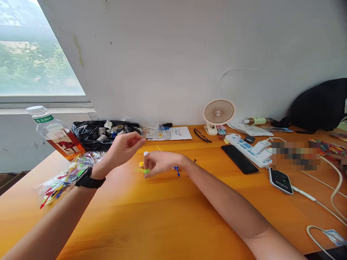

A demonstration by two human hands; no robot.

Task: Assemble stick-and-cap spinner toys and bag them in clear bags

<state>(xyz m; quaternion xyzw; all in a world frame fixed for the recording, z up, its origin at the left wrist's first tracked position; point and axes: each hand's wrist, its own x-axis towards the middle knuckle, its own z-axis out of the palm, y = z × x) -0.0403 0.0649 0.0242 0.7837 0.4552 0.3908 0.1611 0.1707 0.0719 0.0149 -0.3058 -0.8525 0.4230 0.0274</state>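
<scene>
My right hand (162,163) rests low over the orange table (173,213), fingers curled and pinched on a small bright green piece (146,170). A blue piece (176,169) and a yellow piece (141,164) lie on the wood right beside it. My left hand (123,147), with a black watch (88,178) on the wrist, hovers just above and left of the right hand, fingers loosely bent and apart, holding nothing I can see. A clear bag of coloured plastic pieces (63,178) lies under the left forearm.
A tea bottle (55,133) leans at the left edge beside a black bag of spools (101,133). Papers (173,133), glasses (202,135), a small fan (219,115), a power strip (251,150), two phones (240,159) and white cables (325,202) fill the back and right.
</scene>
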